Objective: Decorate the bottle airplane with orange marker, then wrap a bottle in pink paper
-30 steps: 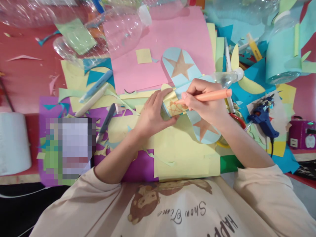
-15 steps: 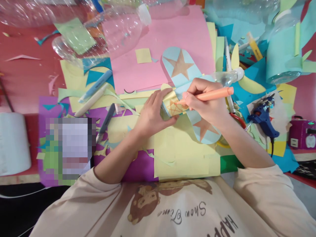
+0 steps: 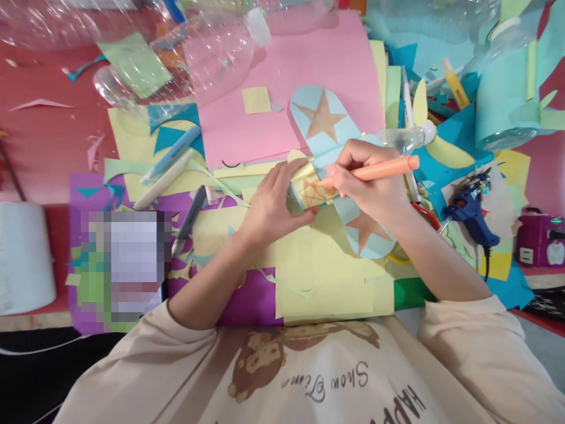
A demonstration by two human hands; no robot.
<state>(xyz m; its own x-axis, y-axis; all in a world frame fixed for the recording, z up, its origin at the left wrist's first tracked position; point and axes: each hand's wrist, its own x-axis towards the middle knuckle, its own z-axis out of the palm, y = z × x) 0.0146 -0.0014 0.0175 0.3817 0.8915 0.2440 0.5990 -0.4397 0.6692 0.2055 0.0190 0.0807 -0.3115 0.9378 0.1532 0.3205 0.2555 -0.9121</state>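
My right hand is closed around an orange marker, its tip touching a yellow paper panel near an orange star outline. The panel is part of a paper craft with two rounded light-blue wings; the upper wing and the lower wing each bear a brown-orange star. My left hand grips the craft's left end between thumb and fingers. A clear bottle neck with a white cap shows beyond my right hand; whether it joins the craft is hidden.
Yellow sheets lie under the craft, with a pink sheet behind. A blue glue gun rests at right. Clear plastic bottles lie at the back. Several markers, paper scraps and a white roll are at left.
The orange marker's tip has shifted slightly to the right on the yellow panel, along with small finger motion. My left hand and the craft have stayed put.
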